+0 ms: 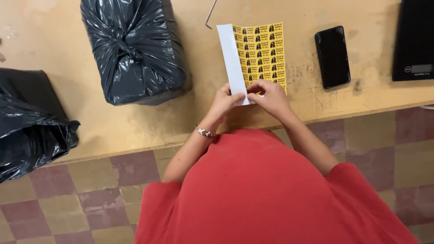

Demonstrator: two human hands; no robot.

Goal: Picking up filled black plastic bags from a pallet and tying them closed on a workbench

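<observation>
Both hands meet at the near edge of a yellow sticker sheet (261,53) lying on the worktop (135,122): the left hand (224,101) pinches the white backing strip, and the right hand (270,97) closes its grip on a sticker at the bottom row. Peeling cleanly probably calls for holding the backing flat and lifting one corner slowly. A tied black plastic bag (133,47) and a dark phone (332,56) lie near.
</observation>
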